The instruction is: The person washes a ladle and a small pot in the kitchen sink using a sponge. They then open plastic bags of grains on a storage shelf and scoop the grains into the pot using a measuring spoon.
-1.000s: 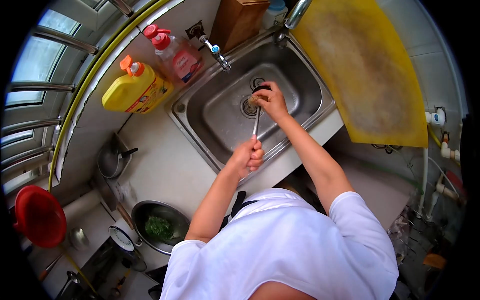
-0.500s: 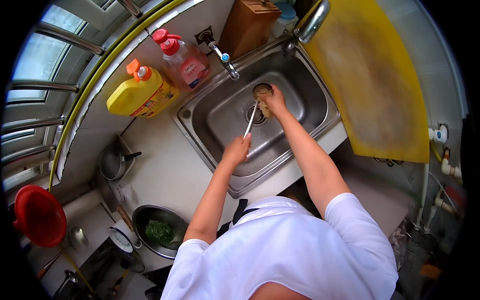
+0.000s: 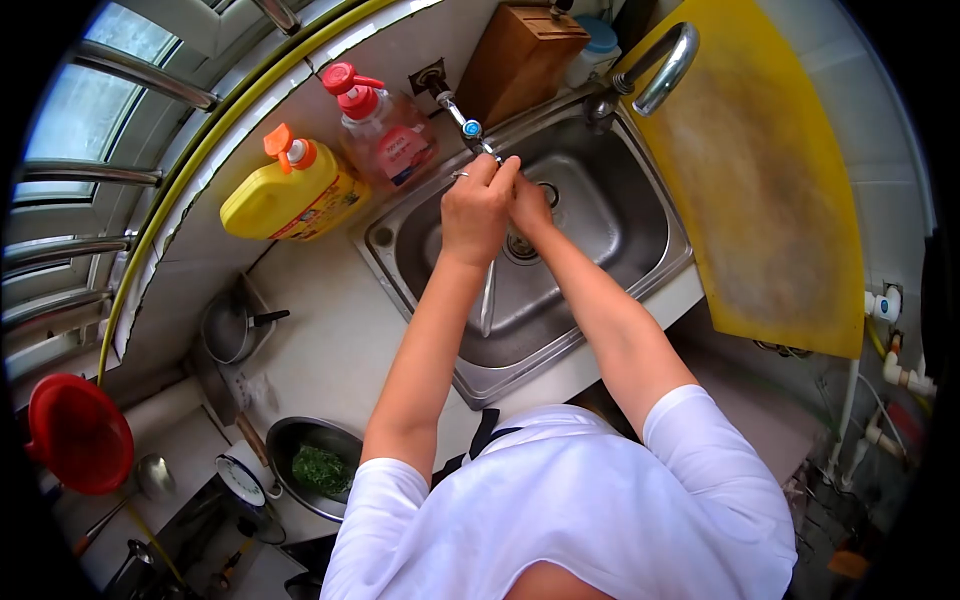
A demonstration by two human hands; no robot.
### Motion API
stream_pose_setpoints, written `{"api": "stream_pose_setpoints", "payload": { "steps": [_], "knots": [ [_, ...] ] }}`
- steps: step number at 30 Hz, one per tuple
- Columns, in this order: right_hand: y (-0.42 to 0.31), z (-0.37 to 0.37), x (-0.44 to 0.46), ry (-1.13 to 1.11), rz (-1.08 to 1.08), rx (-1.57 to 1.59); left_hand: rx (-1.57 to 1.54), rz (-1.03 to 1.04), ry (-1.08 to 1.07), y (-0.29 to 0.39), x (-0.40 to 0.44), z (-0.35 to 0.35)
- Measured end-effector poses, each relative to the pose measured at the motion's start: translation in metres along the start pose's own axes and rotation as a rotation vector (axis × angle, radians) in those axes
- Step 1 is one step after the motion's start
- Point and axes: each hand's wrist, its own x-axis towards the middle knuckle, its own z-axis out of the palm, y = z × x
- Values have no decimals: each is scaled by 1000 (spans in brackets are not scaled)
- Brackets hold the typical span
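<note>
Over the sink (image 3: 611, 225), my left hand (image 3: 477, 218) is raised just below the small wall tap (image 3: 472, 129), its fingers closed; what they hold is hidden. Right beside it, my right hand (image 3: 531, 205) has curled fingers, and its contents are hidden too. A slim metal handle (image 3: 488, 303) hangs down below my left hand toward the near side of the basin; its upper end is out of sight behind the hands. The scrubber seen earlier does not show.
Left of the sink stand a yellow bottle (image 3: 297, 200) and a clear pump bottle (image 3: 397, 148). A curved faucet (image 3: 672, 65) and wooden block (image 3: 517, 60) are behind it. A bowl of greens (image 3: 350, 447) and small pan (image 3: 228, 328) lie lower left; a yellow board (image 3: 755, 190) leans right.
My left hand has left the handle's lower end and risen to the small tap. My right hand has shifted slightly up and left beside it. The scrubber and round metal head are now hidden.
</note>
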Motion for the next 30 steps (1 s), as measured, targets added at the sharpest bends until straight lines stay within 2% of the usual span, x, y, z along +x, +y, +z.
{"api": "stream_pose_setpoints", "payload": {
  "steps": [7,10,19,21,22,24,25,27,28,30],
  "knots": [
    [2,8,-2,-42,-3,49,-74,-33,-33,-7,3,9],
    [-2,7,-3,-98,20,-77,-30,-54,-79,-1,7,10],
    [-5,5,0,-113,9,174,-16,-132,-54,6,10,16],
    [-7,5,2,-122,-39,75,-325,-161,92,-1,2,17],
    [-7,4,4,-119,-41,76,-325,-157,93,-7,-8,22],
    [-8,6,3,-55,-36,148,-692,-691,109,-29,-39,41],
    [-5,10,5,-23,-42,179,-690,-693,108,-41,-54,52],
    [2,15,8,-20,-64,140,-835,-1069,137,-66,-90,77],
    [5,17,11,-9,-89,98,-834,-1071,140,-77,-108,97],
    [8,23,14,3,-65,69,-469,-930,52,-88,-124,125]
  ]
}}
